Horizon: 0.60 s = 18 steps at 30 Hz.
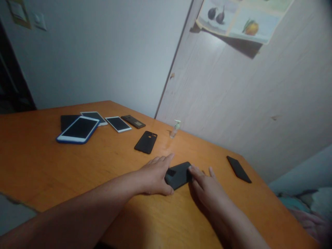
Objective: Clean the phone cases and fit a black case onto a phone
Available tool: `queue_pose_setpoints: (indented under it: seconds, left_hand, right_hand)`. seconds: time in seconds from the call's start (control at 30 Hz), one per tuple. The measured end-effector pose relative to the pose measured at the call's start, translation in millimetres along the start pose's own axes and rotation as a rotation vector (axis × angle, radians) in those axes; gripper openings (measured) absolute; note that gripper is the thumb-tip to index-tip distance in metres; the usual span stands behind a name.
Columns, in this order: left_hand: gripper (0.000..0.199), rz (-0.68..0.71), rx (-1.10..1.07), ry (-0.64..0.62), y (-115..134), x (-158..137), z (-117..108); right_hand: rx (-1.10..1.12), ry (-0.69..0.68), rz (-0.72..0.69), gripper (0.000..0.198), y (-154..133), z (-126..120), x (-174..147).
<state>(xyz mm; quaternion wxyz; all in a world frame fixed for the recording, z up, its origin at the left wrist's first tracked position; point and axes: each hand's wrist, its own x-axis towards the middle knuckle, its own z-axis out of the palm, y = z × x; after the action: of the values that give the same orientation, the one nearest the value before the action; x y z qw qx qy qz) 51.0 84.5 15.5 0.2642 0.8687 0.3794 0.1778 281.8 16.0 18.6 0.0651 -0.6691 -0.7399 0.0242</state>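
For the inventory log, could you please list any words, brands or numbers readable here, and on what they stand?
None can be read.
Dark phone case between the left hand and right hand: no visible marking.
Wall poster: fruit pictures only, any print too blurred.

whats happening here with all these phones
A person has both hands on a dark phone lying on an orange table: left hand at its left end, right hand at its right. Neither hand grips it. More phones, a black case and a blue-edged tablet lie farther back.
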Motion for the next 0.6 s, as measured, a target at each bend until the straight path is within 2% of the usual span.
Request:
queue_pose_setpoints:
  seconds: [0.07,0.17,0.23,0.3,0.4,0.47,0.6]
  left_hand:
    - [0.118,0.013,0.004,-0.008,-1.2,0.5,0.4]
    - [0.115,0.028,0.015,-0.021,-1.8,0.5,-0.2]
    - [0.114,0.026,0.028,-0.031,-1.2,0.2,-1.4]
    - [0.114,0.018,0.037,-0.043,0.1,0.1,-3.2]
    - [0.113,0.012,0.043,-0.054,1.7,0.4,-5.0]
    - [0.112,0.014,0.046,-0.047,1.6,0.6,-4.8]
    - [0.11,0.035,0.05,-0.027,-0.9,1.0,-2.0]
  right_hand:
    - [-0.002,-0.018,-0.064,0.056,-6.4,-2.1,-3.6]
    - [0.093,-0.107,-0.281,0.065,-26.4,-8.9,-14.9]
    - [0.147,-0.162,-0.375,0.069,-34.0,-12.9,-20.3]
    - [0.148,-0.173,-0.365,0.068,-31.9,-15.1,-21.0]
    - [0.07,-0.13,-0.201,0.063,-20.3,-16.0,-17.5]
    - [0.042,-0.104,-0.14,0.061,-18.2,-17.2,-17.4]
    - [0.145,-0.151,-0.319,0.059,-31.4,-21.5,-24.7]
